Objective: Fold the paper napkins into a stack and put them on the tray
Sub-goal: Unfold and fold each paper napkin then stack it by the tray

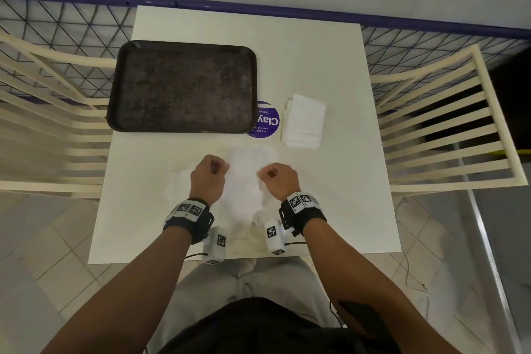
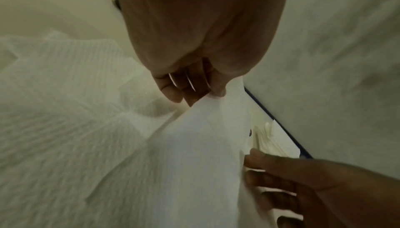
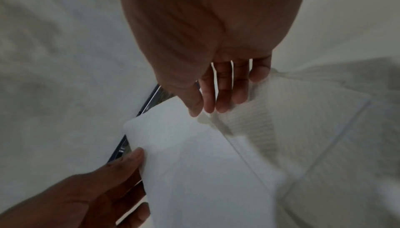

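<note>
A white paper napkin (image 1: 244,178) is held just above the table between both hands, near the front centre. My left hand (image 1: 218,167) pinches its left edge, and the fingertips (image 2: 216,92) close on the paper in the left wrist view. On the other side, my right hand (image 1: 268,172) pinches the right edge, thumb and fingers (image 3: 195,110) meeting on the sheet (image 3: 194,154). Loose unfolded napkins (image 1: 178,184) lie flat beneath and to the left. A stack of folded napkins (image 1: 303,121) sits to the right of the dark tray (image 1: 115,112), which holds nothing.
The white table (image 1: 344,195) has a round purple sticker (image 1: 268,123) between tray and stack. Cream slatted chairs (image 1: 431,138) flank it on both sides. A wire grid fence and a purple rail (image 1: 287,10) run along the far edge.
</note>
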Demonstrator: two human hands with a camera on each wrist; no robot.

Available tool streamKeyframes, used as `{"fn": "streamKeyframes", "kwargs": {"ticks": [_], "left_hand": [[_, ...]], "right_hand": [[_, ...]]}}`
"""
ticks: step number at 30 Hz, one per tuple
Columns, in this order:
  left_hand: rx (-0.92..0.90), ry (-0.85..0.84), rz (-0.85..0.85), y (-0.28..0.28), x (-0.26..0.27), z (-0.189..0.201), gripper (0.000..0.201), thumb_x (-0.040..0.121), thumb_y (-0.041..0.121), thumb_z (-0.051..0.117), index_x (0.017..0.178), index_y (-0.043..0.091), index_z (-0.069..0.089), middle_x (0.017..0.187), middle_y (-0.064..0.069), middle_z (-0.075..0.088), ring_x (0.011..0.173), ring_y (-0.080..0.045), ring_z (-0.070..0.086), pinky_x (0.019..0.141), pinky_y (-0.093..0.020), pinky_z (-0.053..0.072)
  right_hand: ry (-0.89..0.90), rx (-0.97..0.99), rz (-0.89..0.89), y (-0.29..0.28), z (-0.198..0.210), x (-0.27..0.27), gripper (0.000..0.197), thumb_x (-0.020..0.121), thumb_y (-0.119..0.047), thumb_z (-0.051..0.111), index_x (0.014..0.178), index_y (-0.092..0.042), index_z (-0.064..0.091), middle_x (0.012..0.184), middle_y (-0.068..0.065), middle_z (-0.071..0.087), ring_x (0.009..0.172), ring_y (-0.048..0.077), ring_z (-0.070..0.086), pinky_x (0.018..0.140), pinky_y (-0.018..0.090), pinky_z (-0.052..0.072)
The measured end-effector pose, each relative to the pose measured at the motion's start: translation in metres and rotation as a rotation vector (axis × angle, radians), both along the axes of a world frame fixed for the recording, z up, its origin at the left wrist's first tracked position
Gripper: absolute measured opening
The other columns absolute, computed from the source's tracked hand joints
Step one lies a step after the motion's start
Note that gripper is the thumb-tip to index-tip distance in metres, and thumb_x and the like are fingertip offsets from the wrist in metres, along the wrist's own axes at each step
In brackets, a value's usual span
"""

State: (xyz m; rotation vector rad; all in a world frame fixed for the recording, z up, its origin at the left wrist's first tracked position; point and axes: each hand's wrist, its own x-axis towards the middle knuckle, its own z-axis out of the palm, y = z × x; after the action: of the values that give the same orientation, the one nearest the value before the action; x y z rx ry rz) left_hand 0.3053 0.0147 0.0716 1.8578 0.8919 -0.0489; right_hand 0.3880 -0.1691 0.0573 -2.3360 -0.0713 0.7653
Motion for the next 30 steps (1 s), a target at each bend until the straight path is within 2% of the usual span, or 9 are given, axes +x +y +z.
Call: {"fn": "streamKeyframes", "kwargs": {"ticks": [5,9,11,13,17,20,23,27,30], "left_hand": [[-0.073,-0.059,0.034,0.01,-0.003,-0.001,0.013,0.099,0.026,0.069,0.088,0.028,0.06,0.094,0.0,0.073,0.08,-0.024,0.066,0.086,-0.044,0.059],[-0.211,-0.076,0.095,0.011,-0.008,0.0,0.016,0.098,0.036,0.069,0.101,0.02,0.064,0.1,-0.005,0.075,0.092,-0.031,0.073,0.085,-0.054,0.062],[-0.323,-0.063,0.13,0.01,-0.011,0.002,0.029,0.097,0.039,0.071,0.115,0.017,0.062,0.109,-0.007,0.074,0.1,-0.029,0.073,0.087,-0.051,0.062],[-0.389,-0.029,0.094,0.009,-0.013,0.003,0.044,0.094,0.038,0.076,0.128,0.017,0.057,0.116,-0.007,0.072,0.105,-0.025,0.07,0.083,-0.04,0.059],[-0.355,-0.073,0.04,0.008,-0.018,0.003,0.049,0.091,0.023,0.08,0.134,0.021,0.057,0.106,-0.006,0.07,0.098,-0.023,0.071,0.078,-0.031,0.057],[-0.329,-0.137,0.038,0.007,-0.017,0.005,0.047,0.091,0.018,0.079,0.133,0.024,0.059,0.096,-0.006,0.069,0.084,-0.019,0.068,0.07,-0.027,0.055],[-0.312,-0.174,0.002,0.009,-0.018,0.005,0.05,0.089,0.018,0.08,0.132,0.034,0.06,0.093,-0.006,0.073,0.089,-0.023,0.073,0.082,-0.038,0.061],[-0.269,-0.21,-0.058,0.011,-0.017,0.008,0.053,0.088,0.016,0.08,0.128,0.047,0.063,0.113,-0.001,0.073,0.104,-0.02,0.07,0.087,-0.037,0.061],[-0.188,-0.209,-0.087,0.011,-0.016,0.01,0.035,0.092,0.023,0.077,0.123,0.04,0.072,0.103,0.002,0.071,0.097,-0.022,0.069,0.087,-0.039,0.061]], "right_hand": [[0.062,0.135,-0.077,0.001,0.005,-0.005,0.016,0.087,-0.035,0.077,0.088,-0.02,0.074,0.094,-0.008,0.071,0.086,0.01,0.063,0.083,0.021,0.042],[0.067,0.266,-0.194,0.002,0.009,-0.007,0.011,0.087,-0.023,0.077,0.082,-0.021,0.067,0.088,-0.001,0.074,0.07,0.016,0.069,0.079,0.028,0.052],[0.071,0.319,-0.232,0.002,0.014,-0.009,0.011,0.089,-0.018,0.074,0.083,-0.017,0.065,0.083,-0.003,0.072,0.06,0.014,0.068,0.074,0.026,0.051],[0.075,0.355,-0.247,0.001,0.019,-0.009,0.009,0.092,-0.018,0.072,0.088,-0.013,0.065,0.081,-0.003,0.072,0.059,0.014,0.067,0.071,0.023,0.05],[0.068,0.385,-0.263,0.0,0.024,-0.01,0.008,0.09,-0.017,0.072,0.094,-0.018,0.065,0.076,0.003,0.073,0.059,0.014,0.068,0.071,0.027,0.05],[0.052,0.433,-0.236,-0.001,0.027,-0.012,0.04,0.086,-0.017,0.078,0.121,-0.027,0.06,0.084,0.004,0.072,0.067,0.016,0.07,0.074,0.03,0.056],[0.002,0.418,-0.158,0.0,0.031,-0.013,0.068,0.083,-0.019,0.081,0.138,-0.042,0.048,0.099,0.004,0.068,0.086,0.018,0.07,0.081,0.025,0.057],[-0.069,0.385,-0.098,0.004,0.038,-0.013,0.047,0.085,-0.012,0.078,0.126,-0.032,0.066,0.094,-0.003,0.059,0.079,0.014,0.059,0.085,0.03,0.054],[-0.085,0.323,-0.039,0.007,0.043,-0.012,0.036,0.089,-0.014,0.075,0.121,-0.028,0.071,0.097,-0.003,0.058,0.08,0.013,0.058,0.085,0.025,0.049]]}}
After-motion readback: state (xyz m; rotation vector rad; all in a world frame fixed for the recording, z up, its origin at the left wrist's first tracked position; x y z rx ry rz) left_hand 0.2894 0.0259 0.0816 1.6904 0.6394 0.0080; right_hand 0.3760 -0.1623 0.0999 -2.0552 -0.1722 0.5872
